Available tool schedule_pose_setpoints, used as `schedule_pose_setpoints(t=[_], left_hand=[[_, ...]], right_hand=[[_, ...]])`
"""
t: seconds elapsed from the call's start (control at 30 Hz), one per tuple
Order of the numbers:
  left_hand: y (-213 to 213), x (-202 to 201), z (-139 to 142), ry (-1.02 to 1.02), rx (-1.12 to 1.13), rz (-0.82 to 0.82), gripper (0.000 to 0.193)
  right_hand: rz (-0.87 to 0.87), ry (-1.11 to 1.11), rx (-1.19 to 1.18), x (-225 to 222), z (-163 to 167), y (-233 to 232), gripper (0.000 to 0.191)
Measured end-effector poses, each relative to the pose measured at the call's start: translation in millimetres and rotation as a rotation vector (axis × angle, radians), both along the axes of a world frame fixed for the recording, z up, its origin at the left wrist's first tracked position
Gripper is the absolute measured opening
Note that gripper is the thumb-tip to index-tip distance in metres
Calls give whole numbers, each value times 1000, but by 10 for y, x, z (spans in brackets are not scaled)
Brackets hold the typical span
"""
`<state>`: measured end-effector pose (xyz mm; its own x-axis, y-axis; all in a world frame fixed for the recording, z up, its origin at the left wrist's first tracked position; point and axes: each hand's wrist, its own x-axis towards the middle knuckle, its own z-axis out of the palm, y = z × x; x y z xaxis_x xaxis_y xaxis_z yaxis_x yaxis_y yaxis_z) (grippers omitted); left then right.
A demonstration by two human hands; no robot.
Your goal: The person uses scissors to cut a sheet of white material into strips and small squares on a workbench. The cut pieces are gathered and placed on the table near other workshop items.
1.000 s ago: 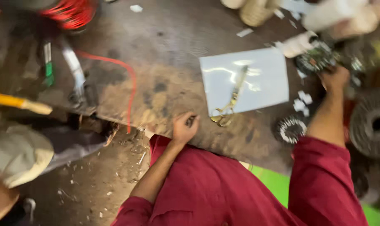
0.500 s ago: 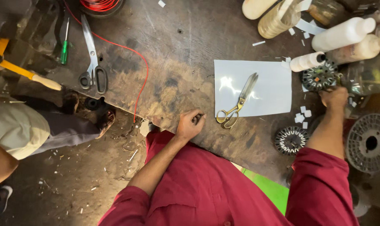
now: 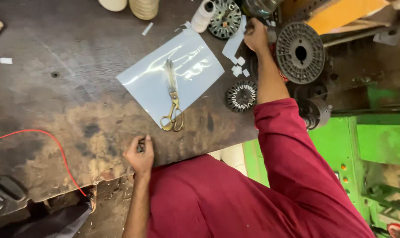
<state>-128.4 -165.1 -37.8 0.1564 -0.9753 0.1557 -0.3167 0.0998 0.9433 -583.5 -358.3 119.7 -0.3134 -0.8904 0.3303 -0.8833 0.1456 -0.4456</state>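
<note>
head view, scissors (image 3: 172, 98) just beyond left hand (image 3: 139, 155)

One scissors (image 3: 172, 102), one sheet (image 3: 173, 75), perhaps two stator cores (image 3: 241, 95), two hands (image 3: 139, 155)

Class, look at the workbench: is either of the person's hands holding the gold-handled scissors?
No: the scissors lie untouched on the pale sheet, apart from the left hand and right hand.

Glossy white sheet (image 3: 173, 79), brass-handled metal scissors (image 3: 172, 99), on a worn, stained wooden bench (image 3: 68, 88).
</note>
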Motion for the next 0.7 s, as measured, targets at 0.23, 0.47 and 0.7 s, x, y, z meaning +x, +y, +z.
schedule_pose_setpoints(t=[0.23, 0.47, 0.7], left_hand=[[2, -49, -21, 22, 27, -6, 7], [-15, -70, -12, 24, 28, -4, 7], [-38, -29, 37, 10, -11, 1, 7]], right_hand=[[86, 45, -102, -104, 17, 9, 54], [-311, -31, 146, -94, -81, -96, 36], [-358, -171, 231, -130, -130, -188, 50]])
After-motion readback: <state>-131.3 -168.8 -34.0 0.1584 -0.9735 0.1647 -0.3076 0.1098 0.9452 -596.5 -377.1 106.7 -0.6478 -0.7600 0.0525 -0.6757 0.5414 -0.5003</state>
